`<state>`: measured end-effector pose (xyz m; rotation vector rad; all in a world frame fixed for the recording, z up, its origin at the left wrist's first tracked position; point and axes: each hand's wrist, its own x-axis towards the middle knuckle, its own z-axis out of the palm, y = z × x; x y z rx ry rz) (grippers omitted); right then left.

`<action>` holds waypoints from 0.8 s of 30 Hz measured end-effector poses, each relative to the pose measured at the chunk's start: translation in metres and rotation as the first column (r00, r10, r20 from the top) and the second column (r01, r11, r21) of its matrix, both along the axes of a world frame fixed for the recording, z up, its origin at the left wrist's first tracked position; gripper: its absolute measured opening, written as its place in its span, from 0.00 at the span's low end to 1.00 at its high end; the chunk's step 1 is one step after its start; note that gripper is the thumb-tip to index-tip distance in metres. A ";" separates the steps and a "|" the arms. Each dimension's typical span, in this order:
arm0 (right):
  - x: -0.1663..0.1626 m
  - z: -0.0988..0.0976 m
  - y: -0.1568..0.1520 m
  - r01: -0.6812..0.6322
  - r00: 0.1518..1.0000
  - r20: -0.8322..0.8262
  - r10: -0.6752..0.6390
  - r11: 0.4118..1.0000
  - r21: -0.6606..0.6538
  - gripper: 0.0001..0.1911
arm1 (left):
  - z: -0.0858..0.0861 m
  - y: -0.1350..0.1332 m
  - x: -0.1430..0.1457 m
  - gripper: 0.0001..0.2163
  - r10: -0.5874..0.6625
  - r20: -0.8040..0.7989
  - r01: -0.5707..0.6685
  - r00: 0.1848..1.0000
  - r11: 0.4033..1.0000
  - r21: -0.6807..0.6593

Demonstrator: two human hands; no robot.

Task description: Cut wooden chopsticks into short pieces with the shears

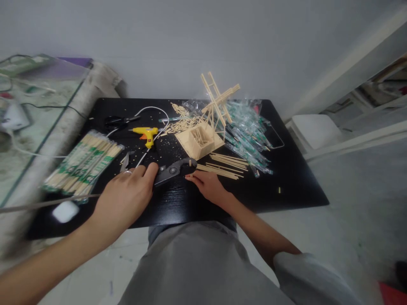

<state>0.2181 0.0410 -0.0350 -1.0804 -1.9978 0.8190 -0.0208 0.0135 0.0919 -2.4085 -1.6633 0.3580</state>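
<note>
My left hand [127, 192] is closed around the handles of a dark hand cutter [171, 171], its hooked jaw pointing right. A small pale bit of wood shows at the jaw. Just below the jaw, my right hand [208, 184] is closed in a pinch, with what looks like the end of a thin wooden stick at the fingertips. Several loose wooden sticks [227, 163] lie beside and beyond the right hand. Behind the cutter stands a windmill model [202, 142] built of sticks, with crossed blades on a square base.
A yellow glue gun [146, 133] with a white cord lies left of the model, near black scissors [122, 121]. Packed chopsticks [85, 163] are at the left. Cut stick pieces [182, 120] and plastic wrappers [246, 127] cover the back. A white case [65, 211] sits near the front-left edge.
</note>
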 end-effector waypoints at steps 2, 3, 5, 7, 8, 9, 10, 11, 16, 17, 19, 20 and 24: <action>0.000 -0.001 0.001 -0.001 1.000 -0.002 0.001 1.000 -0.013 0.09 | 0.001 0.000 0.001 0.09 0.011 -0.005 -0.011 1.000 1.000 -0.009; 0.000 -0.002 0.001 -0.002 1.000 -0.006 0.002 1.000 -0.019 0.09 | 0.001 0.000 0.001 0.10 0.016 -0.007 -0.016 1.000 1.000 -0.016; 0.000 -0.004 0.001 0.004 1.000 -0.021 -0.005 0.999 -0.032 0.09 | 0.002 0.000 0.001 0.10 0.020 -0.008 -0.020 1.000 0.999 -0.028; 0.000 -0.005 0.000 0.013 0.999 -0.034 -0.015 0.999 -0.045 0.08 | 0.002 0.000 0.001 0.10 0.020 -0.008 -0.020 1.000 0.999 -0.035; 0.000 -0.005 0.000 0.017 0.999 -0.042 -0.019 0.999 -0.046 0.08 | 0.002 0.000 0.001 0.10 0.016 -0.006 -0.016 1.000 0.999 -0.039; 0.000 -0.006 0.000 0.018 0.999 -0.051 -0.020 0.999 -0.043 0.08 | 0.002 0.000 0.001 0.10 0.015 -0.003 -0.015 1.000 0.999 -0.041; 0.000 -0.006 0.000 0.016 0.998 -0.057 -0.019 0.999 -0.039 0.08 | 0.001 0.000 0.001 0.10 0.014 0.001 -0.014 1.000 0.999 -0.042; 0.000 -0.006 0.000 0.014 0.998 -0.062 -0.016 0.999 -0.036 0.07 | 0.001 0.000 0.001 0.10 0.016 0.007 -0.016 1.000 0.999 -0.043; -0.001 -0.005 0.001 0.010 0.998 -0.067 -0.012 0.999 -0.037 0.06 | 0.002 0.001 0.002 0.09 0.022 0.018 -0.021 1.000 0.999 -0.038; -0.001 -0.005 0.001 0.011 0.998 -0.069 -0.014 0.999 -0.036 0.06 | 0.002 0.002 0.002 0.09 0.020 0.015 -0.020 1.000 0.999 -0.033; -0.001 -0.005 0.001 0.015 0.997 -0.074 -0.017 0.999 -0.036 0.06 | 0.002 0.002 0.002 0.09 0.017 0.005 -0.017 1.000 1.000 -0.026; -0.001 -0.004 0.001 0.013 0.997 -0.077 -0.016 0.999 -0.034 0.06 | 0.003 0.002 0.002 0.10 0.015 0.000 -0.015 1.000 1.000 -0.027; -0.001 -0.005 0.001 0.006 0.996 -0.084 -0.008 1.000 -0.018 0.07 | 0.006 0.001 0.004 0.11 0.008 -0.010 -0.009 1.000 0.999 -0.047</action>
